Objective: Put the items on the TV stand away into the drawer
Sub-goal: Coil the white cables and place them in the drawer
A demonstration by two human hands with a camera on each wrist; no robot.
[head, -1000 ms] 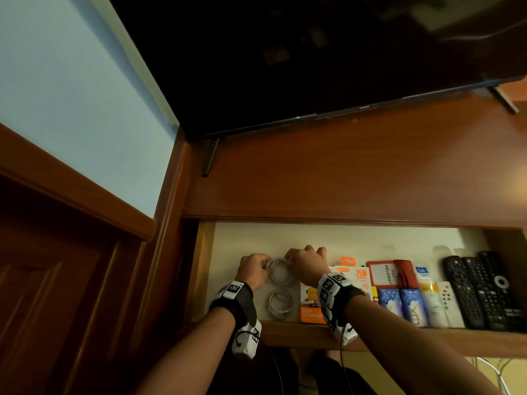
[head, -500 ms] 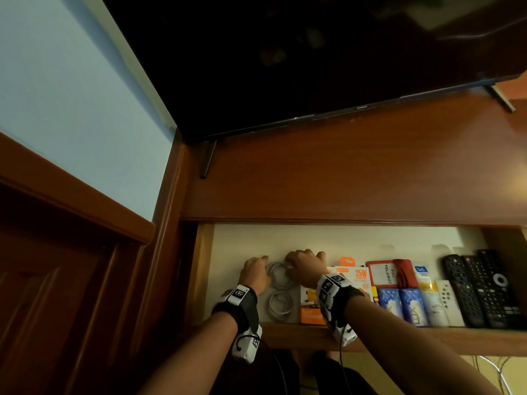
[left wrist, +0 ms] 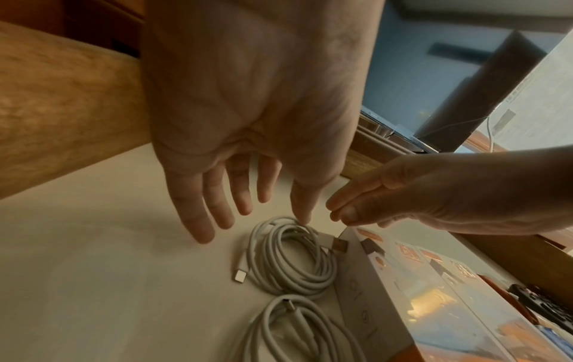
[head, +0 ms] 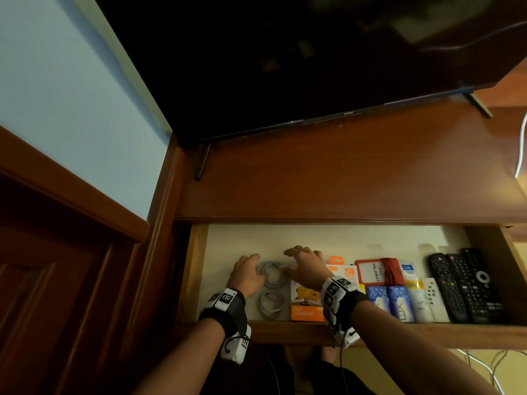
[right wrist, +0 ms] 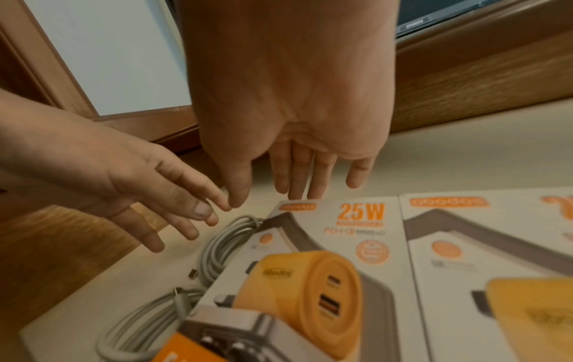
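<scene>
Coiled white cable [head: 272, 273] lies flat on the pale floor of the open drawer [head: 199, 269], at its left end, just under both of the person's hands. A second coiled white cable [head: 271, 305] lies just in front of it, nearer the drawer's front edge. Both coils sit against the left side of an orange and white charger box [head: 306, 302] marked 25W.

The left hand [head: 246, 276] hovers palm down at the left of the far coil, its fingers [left wrist: 198, 220] straight, spread apart and holding nothing; the thumb tip comes right down to the coil's far rim, though whether it touches is unclear. The right hand [head: 306, 266] reaches in from the right over the box's far corner, its fingers [right wrist: 294, 176] also straight and slightly apart, gripping nothing.

Further right in the drawer, side by side, are a second charger box, a red card holder [head: 370, 270], two blue packets [head: 390, 302], a white tube [head: 413, 289], a small white remote [head: 432, 299] and three black remotes [head: 467, 283].

Above the drawer, the brown wooden top of the TV stand [head: 342, 172] carries a dark television [head: 285, 58].
</scene>
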